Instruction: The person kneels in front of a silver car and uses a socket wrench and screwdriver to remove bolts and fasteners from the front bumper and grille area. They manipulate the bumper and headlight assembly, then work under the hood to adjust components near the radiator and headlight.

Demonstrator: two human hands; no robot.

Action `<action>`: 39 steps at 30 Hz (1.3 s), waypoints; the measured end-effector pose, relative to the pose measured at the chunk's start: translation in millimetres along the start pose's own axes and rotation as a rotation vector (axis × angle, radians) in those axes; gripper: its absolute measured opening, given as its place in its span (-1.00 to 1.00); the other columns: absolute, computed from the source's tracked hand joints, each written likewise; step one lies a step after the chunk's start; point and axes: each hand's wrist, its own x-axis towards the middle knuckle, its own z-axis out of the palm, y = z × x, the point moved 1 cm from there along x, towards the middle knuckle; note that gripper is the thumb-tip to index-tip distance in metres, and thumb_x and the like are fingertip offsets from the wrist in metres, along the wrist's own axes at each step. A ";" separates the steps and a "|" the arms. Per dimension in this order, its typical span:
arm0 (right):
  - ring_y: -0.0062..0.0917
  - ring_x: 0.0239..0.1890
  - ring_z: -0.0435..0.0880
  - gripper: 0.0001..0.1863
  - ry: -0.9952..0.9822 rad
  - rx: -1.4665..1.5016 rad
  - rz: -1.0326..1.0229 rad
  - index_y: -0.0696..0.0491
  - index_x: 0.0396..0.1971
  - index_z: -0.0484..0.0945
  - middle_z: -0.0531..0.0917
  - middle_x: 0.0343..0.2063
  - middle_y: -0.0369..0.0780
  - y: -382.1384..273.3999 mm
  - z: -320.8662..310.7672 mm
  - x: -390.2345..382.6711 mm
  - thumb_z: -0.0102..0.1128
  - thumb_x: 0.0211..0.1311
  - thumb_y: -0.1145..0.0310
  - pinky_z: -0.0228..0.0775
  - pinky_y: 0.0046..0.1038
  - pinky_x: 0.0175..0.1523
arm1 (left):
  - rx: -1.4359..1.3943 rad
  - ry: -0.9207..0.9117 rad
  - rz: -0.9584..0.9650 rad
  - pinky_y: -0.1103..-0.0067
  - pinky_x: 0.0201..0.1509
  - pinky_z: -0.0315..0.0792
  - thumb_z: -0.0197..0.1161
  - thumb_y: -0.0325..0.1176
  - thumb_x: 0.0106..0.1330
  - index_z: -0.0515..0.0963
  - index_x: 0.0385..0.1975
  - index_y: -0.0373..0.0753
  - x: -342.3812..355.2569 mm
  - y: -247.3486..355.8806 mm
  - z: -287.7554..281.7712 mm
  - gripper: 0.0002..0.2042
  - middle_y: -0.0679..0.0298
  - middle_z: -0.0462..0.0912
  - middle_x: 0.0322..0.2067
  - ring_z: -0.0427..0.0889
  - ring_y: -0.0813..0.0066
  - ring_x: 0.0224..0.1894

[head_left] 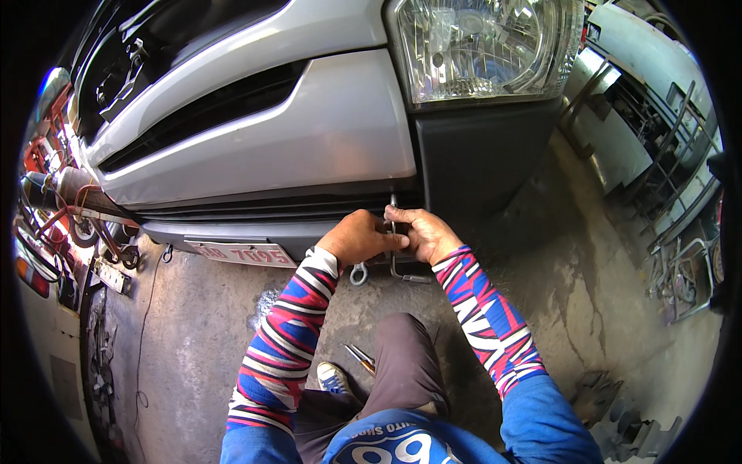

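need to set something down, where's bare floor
Bare grey concrete floor: below the white number plate, left of the striped left sleeve, and right of the patterned right sleeve. Crowded: around the bent silver rod; far right, pale panels.

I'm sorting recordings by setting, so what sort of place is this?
Probably a vehicle repair workshop: a crank-shaped metal tool is held at the front of a silver vehicle, and large pale panels stand at the right.
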 end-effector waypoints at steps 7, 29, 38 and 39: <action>-0.47 -0.04 0.60 -0.48 0.015 -0.099 -0.051 0.13 -0.16 0.58 0.64 -0.13 -0.20 -6.9 9.4 -3.6 0.54 0.15 0.01 0.48 -0.35 0.01 | -0.158 0.011 -0.020 0.54 -0.37 0.51 0.51 -0.10 0.23 0.69 -0.31 -0.48 6.8 -1.8 -1.2 -0.57 0.23 0.68 -0.52 0.63 0.53 -0.49; -0.40 -0.17 0.68 -0.72 -0.125 -0.074 -0.103 0.10 -0.17 0.64 0.74 -0.18 -0.19 -9.9 13.0 -12.6 0.27 0.41 0.17 0.51 -0.26 -0.02 | -0.363 -0.051 -0.111 0.57 -0.34 0.55 0.45 -0.26 0.22 0.71 -0.24 -0.47 1.9 -7.8 -2.4 -0.67 0.16 0.76 -0.41 0.68 0.49 -0.47; -0.62 -0.56 0.49 -0.74 0.059 -0.033 -0.176 0.09 -0.36 0.60 0.58 -0.53 -0.34 -0.6 8.9 1.6 0.53 0.19 0.27 0.34 -0.49 -0.46 | -0.231 0.113 -0.020 0.55 -0.46 0.53 0.56 -0.23 0.17 0.63 -0.34 -0.52 -6.5 -0.7 14.7 -0.61 0.16 0.70 -0.52 0.68 0.49 -0.52; -0.61 -0.54 0.50 -0.75 0.083 -0.065 -0.184 0.08 -0.34 0.60 0.59 -0.52 -0.33 0.0 10.6 0.5 0.50 0.20 0.28 0.35 -0.48 -0.45 | -0.211 0.138 -0.011 0.55 -0.46 0.53 0.56 -0.25 0.15 0.62 -0.34 -0.52 -5.8 -0.9 15.4 -0.62 0.16 0.70 -0.52 0.69 0.49 -0.52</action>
